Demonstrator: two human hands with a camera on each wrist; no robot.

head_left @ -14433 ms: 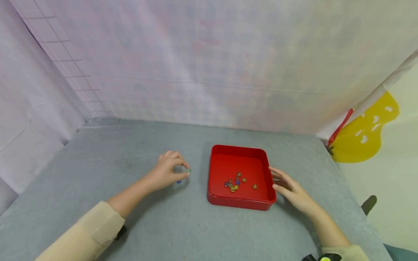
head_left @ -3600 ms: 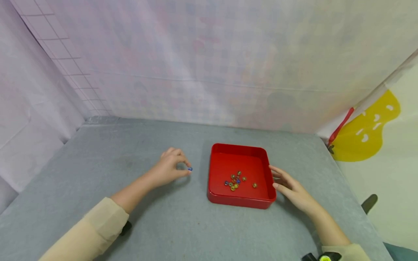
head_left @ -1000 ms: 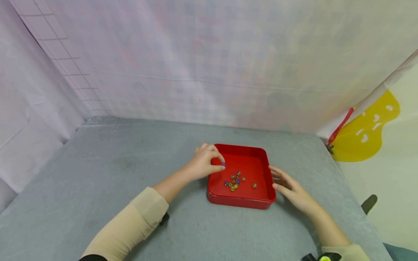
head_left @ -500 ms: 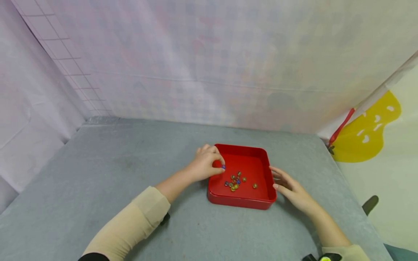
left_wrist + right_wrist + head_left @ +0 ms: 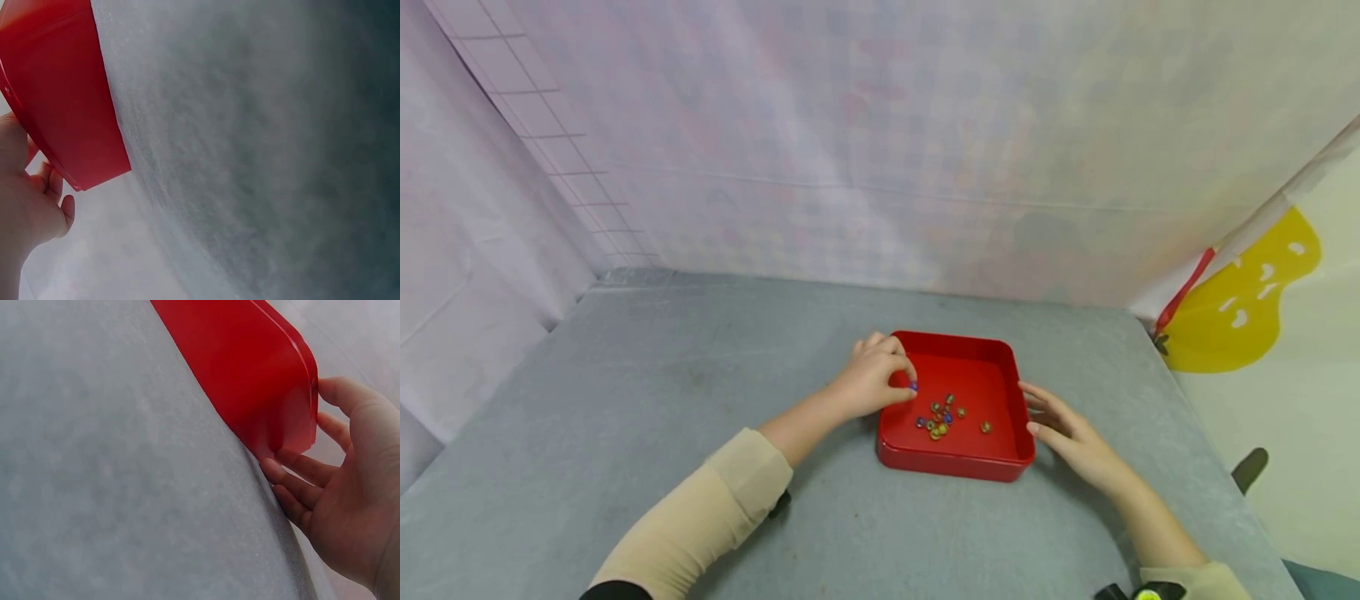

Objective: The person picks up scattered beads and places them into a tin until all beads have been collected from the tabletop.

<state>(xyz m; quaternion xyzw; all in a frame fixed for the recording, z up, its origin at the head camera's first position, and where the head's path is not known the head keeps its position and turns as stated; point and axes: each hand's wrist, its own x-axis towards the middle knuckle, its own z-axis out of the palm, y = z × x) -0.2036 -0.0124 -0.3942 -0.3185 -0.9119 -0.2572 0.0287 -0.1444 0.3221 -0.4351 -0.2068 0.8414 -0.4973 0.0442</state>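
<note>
My left hand (image 5: 872, 380) pinches a small blue marble (image 5: 913, 386) between thumb and forefinger, just inside the left rim of a square red tray (image 5: 955, 467). Several marbles (image 5: 943, 429), mostly yellowish with a few blue, lie loosely grouped on the tray floor. My right hand (image 5: 1071, 437) rests its fingertips against the tray's right wall, fingers loosely extended. In the right wrist view the thumb touches the rim and other fingers lie low at the corner. The left wrist view shows the left hand (image 5: 28, 206) at the rim; the marble is hidden there.
The tray stands on a grey table (image 5: 715, 350). A pale patterned curtain (image 5: 850, 167) hangs behind the table. To the right are a yellow cutout shape (image 5: 1232, 308) with a red strip and a dark oblong object (image 5: 1250, 471).
A greenish marble earlier in my left hand is gone from it. That hand then pinched the blue marble left of the tray and moved right, over the tray. My right hand stayed put.
</note>
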